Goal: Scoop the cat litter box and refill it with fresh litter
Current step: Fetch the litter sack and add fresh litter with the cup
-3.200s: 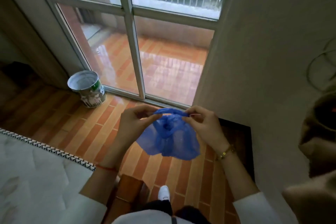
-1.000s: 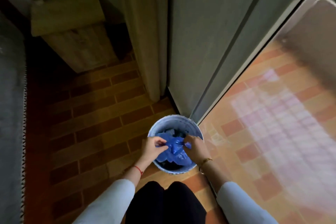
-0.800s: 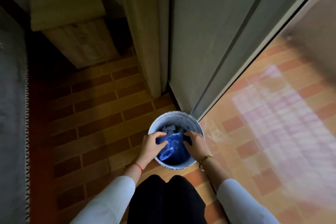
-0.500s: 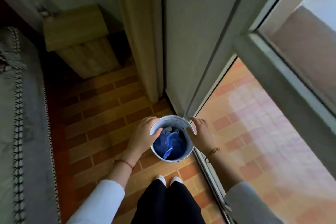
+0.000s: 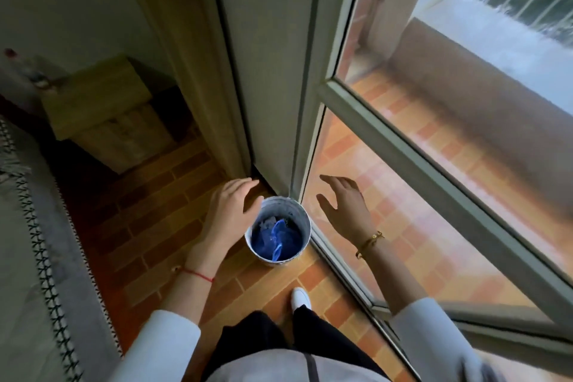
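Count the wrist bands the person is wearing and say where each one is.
2. A red string bracelet circles the left wrist, left of the white bucket. A gold bracelet circles the right wrist, right of it. The sleeves could hide others.

One bucket (image 5: 278,231) holding one blue bag (image 5: 276,240); two hands, left (image 5: 229,211) and right (image 5: 345,206); one gold bracelet (image 5: 369,243); one red string (image 5: 198,274); one white shoe (image 5: 300,298); one wooden cabinet (image 5: 105,108).
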Action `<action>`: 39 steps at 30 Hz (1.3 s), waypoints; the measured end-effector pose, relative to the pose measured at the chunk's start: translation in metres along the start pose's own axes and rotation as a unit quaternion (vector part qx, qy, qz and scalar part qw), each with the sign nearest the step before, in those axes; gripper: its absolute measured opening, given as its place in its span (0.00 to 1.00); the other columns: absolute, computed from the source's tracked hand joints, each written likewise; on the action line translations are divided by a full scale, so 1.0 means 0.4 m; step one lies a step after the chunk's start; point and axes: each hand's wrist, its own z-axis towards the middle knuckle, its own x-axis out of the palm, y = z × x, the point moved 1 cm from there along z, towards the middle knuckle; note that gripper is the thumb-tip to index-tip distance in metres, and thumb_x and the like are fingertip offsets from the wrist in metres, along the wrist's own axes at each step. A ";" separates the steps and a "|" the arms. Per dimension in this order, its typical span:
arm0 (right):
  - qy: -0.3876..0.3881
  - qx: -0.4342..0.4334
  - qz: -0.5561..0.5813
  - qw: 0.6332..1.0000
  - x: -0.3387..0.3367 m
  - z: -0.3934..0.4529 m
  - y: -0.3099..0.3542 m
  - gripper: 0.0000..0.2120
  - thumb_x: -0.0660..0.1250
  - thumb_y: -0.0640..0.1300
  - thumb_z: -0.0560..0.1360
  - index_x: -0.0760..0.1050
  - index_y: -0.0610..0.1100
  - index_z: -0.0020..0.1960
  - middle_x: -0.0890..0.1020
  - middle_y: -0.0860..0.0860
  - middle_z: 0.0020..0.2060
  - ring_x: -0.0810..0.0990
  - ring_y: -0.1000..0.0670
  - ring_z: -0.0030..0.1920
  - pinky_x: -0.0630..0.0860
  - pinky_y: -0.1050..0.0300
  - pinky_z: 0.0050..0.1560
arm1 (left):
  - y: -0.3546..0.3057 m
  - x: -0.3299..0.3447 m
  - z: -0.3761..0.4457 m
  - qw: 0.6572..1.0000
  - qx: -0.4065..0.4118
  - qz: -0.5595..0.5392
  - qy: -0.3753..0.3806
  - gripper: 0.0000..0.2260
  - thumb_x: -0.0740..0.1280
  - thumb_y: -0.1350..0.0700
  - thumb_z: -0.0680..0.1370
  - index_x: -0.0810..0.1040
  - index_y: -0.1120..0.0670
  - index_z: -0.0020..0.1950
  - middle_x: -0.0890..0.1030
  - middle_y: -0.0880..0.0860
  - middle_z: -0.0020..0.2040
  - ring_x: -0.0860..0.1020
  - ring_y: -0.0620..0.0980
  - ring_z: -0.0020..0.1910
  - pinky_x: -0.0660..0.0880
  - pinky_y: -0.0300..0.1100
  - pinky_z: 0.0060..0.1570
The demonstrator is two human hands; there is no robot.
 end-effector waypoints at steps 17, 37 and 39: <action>-0.249 0.237 0.024 0.939 -0.010 -0.529 0.153 0.20 0.64 0.48 0.78 0.70 0.44 0.68 0.77 0.49 0.62 0.70 0.48 0.65 0.69 0.52 0.66 | -0.149 -0.097 -0.092 0.934 0.320 -0.029 0.156 0.15 0.67 0.51 0.77 0.77 0.53 0.63 0.80 0.50 0.60 0.76 0.52 0.60 0.70 0.54 0.62; -0.480 0.633 0.040 0.606 0.020 -1.499 0.287 0.21 0.62 0.50 0.79 0.68 0.49 0.70 0.71 0.50 0.65 0.65 0.54 0.67 0.65 0.61 0.64 | -0.794 0.148 -0.781 0.595 0.716 -0.088 0.354 0.18 0.63 0.49 0.79 0.74 0.52 0.67 0.78 0.51 0.63 0.75 0.53 0.62 0.72 0.54 0.61; -0.491 0.653 0.047 0.575 0.029 -1.605 0.311 0.21 0.61 0.50 0.79 0.67 0.50 0.71 0.69 0.50 0.66 0.64 0.54 0.69 0.65 0.60 0.63 | -0.843 0.163 -0.893 0.565 0.733 -0.094 0.367 0.17 0.63 0.49 0.79 0.73 0.51 0.67 0.78 0.51 0.64 0.75 0.53 0.63 0.72 0.55 0.61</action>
